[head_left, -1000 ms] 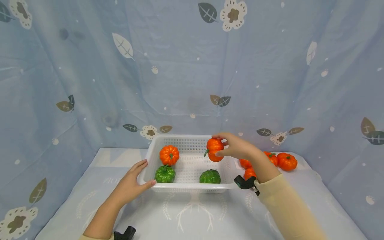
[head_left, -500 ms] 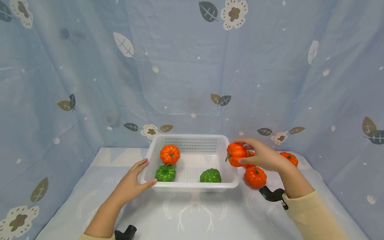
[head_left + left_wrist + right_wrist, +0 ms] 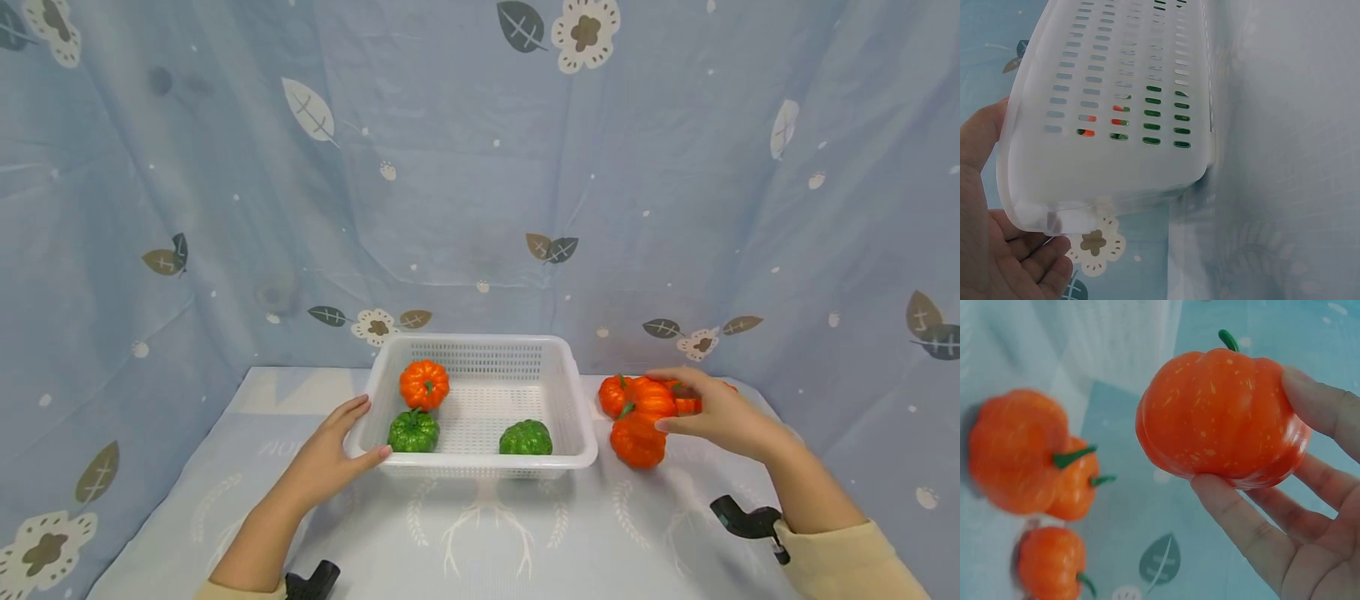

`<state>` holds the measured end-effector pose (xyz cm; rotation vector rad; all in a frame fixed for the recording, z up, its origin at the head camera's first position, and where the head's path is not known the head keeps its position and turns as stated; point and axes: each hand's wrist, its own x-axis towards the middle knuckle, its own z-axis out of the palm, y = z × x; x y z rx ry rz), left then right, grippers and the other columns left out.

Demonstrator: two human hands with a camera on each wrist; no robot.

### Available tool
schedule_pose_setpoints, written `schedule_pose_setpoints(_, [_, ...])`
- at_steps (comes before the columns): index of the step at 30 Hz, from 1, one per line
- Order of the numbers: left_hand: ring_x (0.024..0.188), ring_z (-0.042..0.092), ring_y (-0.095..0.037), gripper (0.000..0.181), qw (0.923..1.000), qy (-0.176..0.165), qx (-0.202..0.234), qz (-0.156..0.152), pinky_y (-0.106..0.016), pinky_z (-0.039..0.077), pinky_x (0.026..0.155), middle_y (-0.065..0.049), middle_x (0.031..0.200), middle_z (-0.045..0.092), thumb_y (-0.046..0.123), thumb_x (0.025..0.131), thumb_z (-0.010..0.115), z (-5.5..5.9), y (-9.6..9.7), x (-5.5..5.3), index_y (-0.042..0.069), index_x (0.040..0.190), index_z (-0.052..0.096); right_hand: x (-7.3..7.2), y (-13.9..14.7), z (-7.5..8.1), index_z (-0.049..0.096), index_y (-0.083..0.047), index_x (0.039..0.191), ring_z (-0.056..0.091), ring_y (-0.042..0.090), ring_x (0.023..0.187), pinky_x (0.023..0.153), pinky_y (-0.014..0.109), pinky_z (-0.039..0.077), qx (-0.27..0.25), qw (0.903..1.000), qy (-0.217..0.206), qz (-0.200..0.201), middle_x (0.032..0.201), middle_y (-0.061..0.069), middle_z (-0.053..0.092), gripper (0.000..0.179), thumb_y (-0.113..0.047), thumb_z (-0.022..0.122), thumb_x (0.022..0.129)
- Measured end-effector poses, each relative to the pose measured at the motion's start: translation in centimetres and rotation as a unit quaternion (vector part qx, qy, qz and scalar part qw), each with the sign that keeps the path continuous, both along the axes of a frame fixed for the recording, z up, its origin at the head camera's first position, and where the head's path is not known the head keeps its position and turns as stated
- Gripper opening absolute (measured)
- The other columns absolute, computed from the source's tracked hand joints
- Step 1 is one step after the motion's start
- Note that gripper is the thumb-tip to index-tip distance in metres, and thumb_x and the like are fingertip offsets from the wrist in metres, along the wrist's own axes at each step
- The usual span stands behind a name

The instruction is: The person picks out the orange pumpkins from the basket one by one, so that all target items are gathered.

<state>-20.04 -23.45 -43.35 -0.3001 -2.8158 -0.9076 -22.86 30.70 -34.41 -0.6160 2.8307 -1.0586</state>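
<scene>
My right hand (image 3: 720, 418) holds an orange toy pumpkin (image 3: 651, 398) between thumb and fingers, right of the basket. Green stem and speckled ribs show on the held pumpkin (image 3: 1216, 415) in the right wrist view. Under and around it are other orange pumpkins, one in front (image 3: 637, 446) and one at the left (image 3: 611, 396). My left hand (image 3: 327, 454) grips the near left corner of a white plastic basket (image 3: 480, 461), thumb on the front rim and fingers along the side. In the basket are an orange pumpkin (image 3: 424, 385) and two green ones, left (image 3: 413, 432) and right (image 3: 526, 438).
The basket stands on a table with a pale patterned cloth (image 3: 487, 533). A blue curtain (image 3: 450, 208) with leaves and flowers hangs behind and along both sides. More orange pumpkins lie at the table's back right, partly hidden by the right hand.
My right hand has carried the orange pumpkin from over the basket's right side out to the right, over the pumpkins there, and lower. The left hand has stayed at the basket corner.
</scene>
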Motion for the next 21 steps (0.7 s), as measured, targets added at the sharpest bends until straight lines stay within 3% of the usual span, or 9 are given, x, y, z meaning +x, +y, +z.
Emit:
schedule_pose_setpoints(4, [0.14,0.037,-0.046,0.089,1.0,-0.002,-0.002,0.0,-0.068,0.036,0.104,-0.014,0.16,0.031,0.052,0.088,0.073,0.1,0.0,0.0,0.0,0.152,0.039,0.4,1.6,-0.5,0.05,-0.005,0.143,0.057,0.045,0.119,0.086,0.044,0.058,0.009,0.9998,0.013,-0.01,0.138,0.022,0.054,0.071,-0.027,0.083,0.084])
schedule_pose_setpoints(10, [0.14,0.037,-0.045,0.09,1.0,-0.009,-0.003,0.0,-0.068,0.036,0.104,-0.013,0.16,0.03,0.053,0.087,0.072,0.1,0.0,-0.1,0.0,0.152,0.039,1.0,3.8,-1.7,0.045,0.006,0.143,0.056,0.048,0.117,0.081,0.03,0.057,-0.009,0.9997,0.005,-0.024,0.138,0.028,0.047,0.073,-0.019,0.081,0.085])
schedule_pose_setpoints(16, [0.14,0.038,-0.045,0.09,1.0,-0.005,-0.003,-0.001,-0.068,0.037,0.104,-0.014,0.16,0.031,0.053,0.087,0.073,0.0,-0.1,-0.2,0.0,0.152,0.039,1.6,5.9,-3.4,0.038,0.007,0.147,0.048,0.057,0.119,0.082,0.051,0.057,0.012,0.9963,-0.043,-0.074,0.141,0.035,0.037,0.08,-0.027,0.079,0.088])
schedule_pose_setpoints(21, [0.14,0.037,-0.045,0.09,1.0,-0.004,-0.002,-0.002,-0.067,0.037,0.104,-0.013,0.16,0.031,0.053,0.087,0.073,-0.1,-0.1,-0.2,0.0,0.152,0.04,1.3,7.3,-5.1,0.041,0.009,0.145,0.051,0.056,0.118,0.081,0.052,0.058,0.015,0.9944,-0.047,-0.094,0.14,0.035,0.041,0.08,-0.028,0.081,0.086])
